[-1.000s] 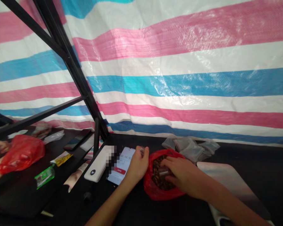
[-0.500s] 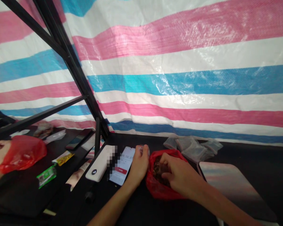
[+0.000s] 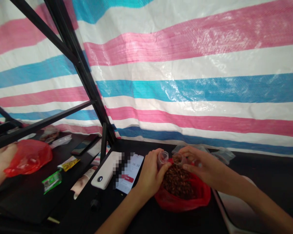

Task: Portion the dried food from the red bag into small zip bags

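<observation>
A red plastic bag (image 3: 185, 201) lies open on the black table, full of small dark brown pieces (image 3: 179, 182). My left hand (image 3: 151, 172) is curled at the bag's left rim and pinches a small clear plastic bag (image 3: 162, 157). My right hand (image 3: 200, 167) is above the bag's far rim, its fingers closed on a small clear cup (image 3: 179, 159) held right next to the clear bag.
A white power bank (image 3: 104, 170) and a lit phone (image 3: 130, 174) lie left of my left hand. Clear bags (image 3: 222, 154) are behind the red bag. A silvery flat scale (image 3: 234, 208) lies to the right. Another person's hands and another red bag (image 3: 29, 156) are at far left.
My right hand has come up out of the red bag with the small clear cup. My left hand has lifted the small clear bag to meet it.
</observation>
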Demonstrator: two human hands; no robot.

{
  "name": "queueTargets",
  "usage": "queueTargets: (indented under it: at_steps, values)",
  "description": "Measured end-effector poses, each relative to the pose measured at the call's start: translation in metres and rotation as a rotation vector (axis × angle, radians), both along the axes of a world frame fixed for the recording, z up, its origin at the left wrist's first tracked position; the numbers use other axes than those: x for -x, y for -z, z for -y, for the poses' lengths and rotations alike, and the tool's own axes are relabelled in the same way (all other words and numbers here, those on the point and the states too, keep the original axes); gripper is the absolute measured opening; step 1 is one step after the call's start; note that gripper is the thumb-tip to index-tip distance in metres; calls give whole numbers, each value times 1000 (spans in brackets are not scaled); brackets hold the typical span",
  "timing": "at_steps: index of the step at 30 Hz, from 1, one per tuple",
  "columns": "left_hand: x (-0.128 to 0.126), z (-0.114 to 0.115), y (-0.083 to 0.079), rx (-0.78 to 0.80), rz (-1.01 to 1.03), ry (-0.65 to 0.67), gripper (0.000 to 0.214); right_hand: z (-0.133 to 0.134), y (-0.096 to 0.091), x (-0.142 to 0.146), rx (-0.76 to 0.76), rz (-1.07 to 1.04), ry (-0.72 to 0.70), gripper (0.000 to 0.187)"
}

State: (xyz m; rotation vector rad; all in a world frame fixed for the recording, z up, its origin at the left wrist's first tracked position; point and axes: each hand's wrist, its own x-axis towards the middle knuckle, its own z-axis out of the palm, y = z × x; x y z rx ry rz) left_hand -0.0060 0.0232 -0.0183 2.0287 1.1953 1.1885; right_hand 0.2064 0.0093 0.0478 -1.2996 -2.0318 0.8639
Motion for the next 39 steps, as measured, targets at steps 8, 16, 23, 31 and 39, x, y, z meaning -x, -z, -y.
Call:
queueTargets:
  at_steps: [8, 16, 23, 31, 39]
  values:
    - [-3, 7, 0, -54, -211, 143, 35, 14, 3, 19, -510, 324, -52, 42]
    - [-2, 8, -1, -63, -207, 146, 34, 12, 0, 13, -469, 446, -42, 39]
    - [-6, 7, 3, -75, -174, 65, 22, 14, -8, 10, -428, 409, 5, 36]
    - [-6, 2, 0, 116, -165, -286, 16, 21, 4, 9, -139, 689, -66, 29]
    - [-6, -3, 14, 379, 6, -56, 21, 16, 19, 26, -63, 747, -35, 29]
